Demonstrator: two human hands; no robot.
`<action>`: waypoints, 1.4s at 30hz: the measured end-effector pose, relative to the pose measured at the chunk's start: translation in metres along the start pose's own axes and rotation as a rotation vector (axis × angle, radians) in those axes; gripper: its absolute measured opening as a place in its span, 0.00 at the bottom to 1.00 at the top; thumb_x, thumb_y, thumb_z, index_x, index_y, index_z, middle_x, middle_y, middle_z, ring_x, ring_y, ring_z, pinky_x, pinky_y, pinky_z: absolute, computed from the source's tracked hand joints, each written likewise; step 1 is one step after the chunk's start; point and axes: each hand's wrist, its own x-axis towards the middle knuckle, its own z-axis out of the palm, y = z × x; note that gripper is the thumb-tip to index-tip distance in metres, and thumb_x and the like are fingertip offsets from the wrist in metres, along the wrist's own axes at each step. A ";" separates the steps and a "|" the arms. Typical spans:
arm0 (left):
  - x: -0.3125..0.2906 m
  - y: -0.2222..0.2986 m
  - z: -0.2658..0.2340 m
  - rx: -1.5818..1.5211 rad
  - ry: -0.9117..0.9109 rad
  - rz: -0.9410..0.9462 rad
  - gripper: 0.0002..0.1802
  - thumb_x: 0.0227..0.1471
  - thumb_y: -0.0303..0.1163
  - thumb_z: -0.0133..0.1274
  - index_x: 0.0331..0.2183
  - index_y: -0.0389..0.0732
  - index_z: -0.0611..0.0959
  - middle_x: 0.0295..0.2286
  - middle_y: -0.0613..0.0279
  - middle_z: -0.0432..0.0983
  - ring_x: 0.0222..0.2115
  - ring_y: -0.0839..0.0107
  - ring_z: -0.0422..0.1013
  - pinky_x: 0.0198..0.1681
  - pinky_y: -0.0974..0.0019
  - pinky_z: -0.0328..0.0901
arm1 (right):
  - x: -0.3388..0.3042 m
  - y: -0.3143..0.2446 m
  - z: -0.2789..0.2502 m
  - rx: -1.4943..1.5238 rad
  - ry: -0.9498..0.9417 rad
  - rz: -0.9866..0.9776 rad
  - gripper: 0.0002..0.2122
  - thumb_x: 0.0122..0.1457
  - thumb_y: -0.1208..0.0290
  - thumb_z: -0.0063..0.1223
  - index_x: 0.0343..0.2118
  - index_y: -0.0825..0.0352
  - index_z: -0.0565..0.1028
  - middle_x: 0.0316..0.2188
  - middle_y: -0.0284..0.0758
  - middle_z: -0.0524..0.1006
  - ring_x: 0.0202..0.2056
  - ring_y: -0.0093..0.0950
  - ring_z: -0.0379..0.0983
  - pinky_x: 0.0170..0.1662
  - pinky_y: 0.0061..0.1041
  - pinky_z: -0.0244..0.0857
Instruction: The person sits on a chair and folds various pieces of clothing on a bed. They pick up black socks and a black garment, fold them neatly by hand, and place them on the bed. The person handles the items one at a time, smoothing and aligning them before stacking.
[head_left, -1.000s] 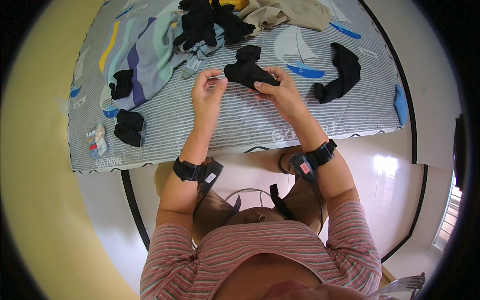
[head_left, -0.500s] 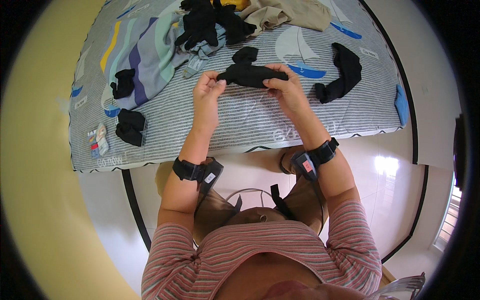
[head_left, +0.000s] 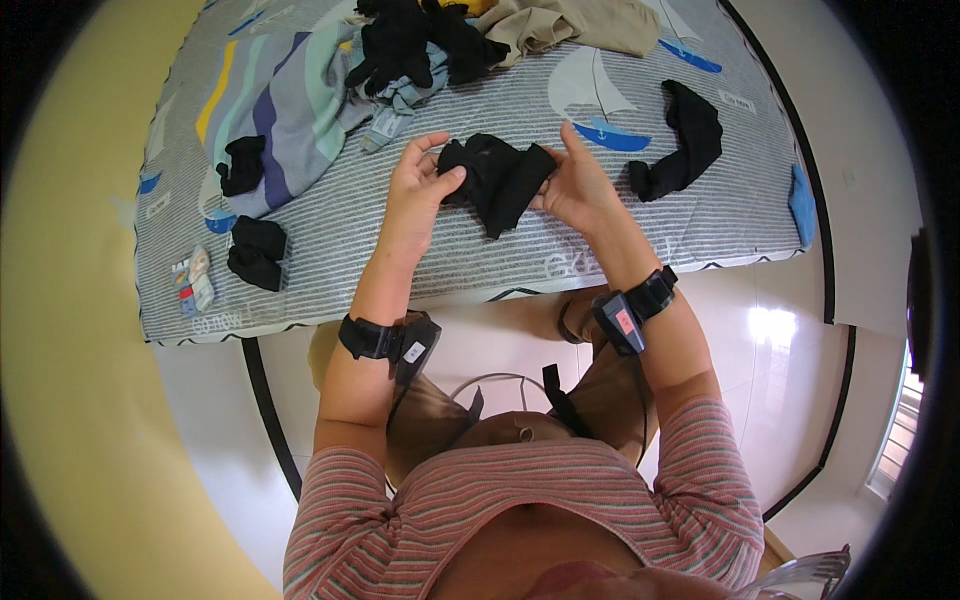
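A bunched black sock (head_left: 495, 180) is held up over the near middle of the bed, its lower end hanging toward me. My left hand (head_left: 415, 190) pinches its left side, thumb on top and fingers behind. At the opposite edge is my right hand (head_left: 580, 195), its fingers stretched apart and its thumb side against the fabric; part of this contact is hidden. To the right a long black sock (head_left: 690, 140) lies in a curve. On the left are a black folded bundle (head_left: 258, 252) and a smaller black cloth piece (head_left: 241, 165).
A striped cloth (head_left: 290, 120) spreads over the bed's left side. Farther back lie black garments (head_left: 395, 45) and beige clothing (head_left: 570, 25). A small multicoloured bundle (head_left: 195, 280) rests near the left front corner, a blue cloth (head_left: 802, 205) at the right edge.
The sock was stretched sideways between both hands, with a loop beyond it; now it is bunched and hangs toward me. My right hand's fingers have spread from their pinch.
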 end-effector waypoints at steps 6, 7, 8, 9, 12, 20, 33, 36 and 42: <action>-0.003 0.000 0.011 0.204 -0.041 0.070 0.24 0.44 0.20 0.52 0.46 0.37 0.68 0.34 0.61 0.70 0.34 0.76 0.68 0.39 0.75 0.64 | 0.007 0.030 0.001 -0.801 0.265 -0.482 0.33 0.45 0.82 0.54 0.55 0.73 0.53 0.40 0.45 0.68 0.39 0.32 0.68 0.41 0.26 0.64; -0.001 0.000 0.008 0.231 -0.003 0.087 0.23 0.45 0.20 0.52 0.46 0.37 0.69 0.34 0.61 0.71 0.34 0.76 0.68 0.38 0.75 0.64 | 0.007 0.027 -0.003 -0.753 0.260 -0.463 0.32 0.43 0.84 0.52 0.54 0.72 0.54 0.39 0.45 0.68 0.39 0.32 0.68 0.41 0.24 0.64; 0.000 0.000 0.003 0.261 0.043 0.105 0.22 0.45 0.20 0.51 0.45 0.37 0.70 0.34 0.61 0.71 0.34 0.76 0.68 0.38 0.75 0.64 | 0.006 0.022 -0.002 -0.706 0.246 -0.439 0.32 0.42 0.86 0.50 0.54 0.71 0.55 0.39 0.44 0.68 0.38 0.31 0.68 0.40 0.22 0.64; 0.002 0.004 -0.005 0.194 0.101 0.129 0.20 0.46 0.20 0.51 0.44 0.37 0.71 0.33 0.62 0.71 0.34 0.76 0.68 0.37 0.75 0.64 | 0.002 0.016 0.008 -0.658 0.232 -0.415 0.33 0.40 0.88 0.48 0.54 0.70 0.56 0.39 0.44 0.68 0.37 0.31 0.67 0.40 0.20 0.64; 0.006 0.014 -0.021 0.053 0.247 0.189 0.15 0.49 0.21 0.49 0.42 0.37 0.74 0.32 0.64 0.72 0.33 0.79 0.67 0.37 0.77 0.62 | -0.007 0.005 0.009 -0.581 0.212 -0.379 0.33 0.37 0.89 0.46 0.53 0.68 0.58 0.37 0.43 0.67 0.33 0.30 0.67 0.36 0.23 0.64; 0.003 0.017 -0.026 0.399 0.424 0.377 0.08 0.50 0.25 0.49 0.35 0.35 0.76 0.22 0.72 0.71 0.24 0.86 0.62 0.30 0.81 0.56 | -0.009 0.000 0.004 -0.680 0.234 -0.308 0.28 0.36 0.88 0.44 0.47 0.68 0.64 0.35 0.37 0.67 0.33 0.26 0.65 0.35 0.19 0.64; -0.014 0.006 -0.034 1.058 0.066 0.187 0.23 0.44 0.35 0.57 0.43 0.38 0.74 0.38 0.58 0.72 0.31 0.74 0.68 0.36 0.72 0.64 | -0.001 0.000 -0.010 -0.820 0.111 -0.411 0.20 0.36 0.88 0.44 0.37 0.68 0.72 0.27 0.35 0.72 0.26 0.24 0.68 0.28 0.19 0.62; -0.009 0.001 -0.029 0.930 -0.008 0.213 0.26 0.42 0.34 0.57 0.46 0.40 0.73 0.40 0.57 0.70 0.35 0.71 0.68 0.41 0.69 0.63 | -0.004 0.000 -0.005 -0.829 0.025 -0.464 0.21 0.36 0.89 0.43 0.37 0.68 0.72 0.28 0.34 0.72 0.28 0.24 0.68 0.30 0.19 0.63; -0.009 0.001 -0.005 0.741 -0.251 0.156 0.28 0.36 0.23 0.56 0.45 0.42 0.73 0.34 0.60 0.72 0.37 0.70 0.67 0.44 0.69 0.60 | -0.013 -0.002 0.005 -0.925 -0.074 -0.578 0.20 0.34 0.90 0.41 0.34 0.67 0.73 0.29 0.31 0.72 0.30 0.22 0.68 0.35 0.17 0.63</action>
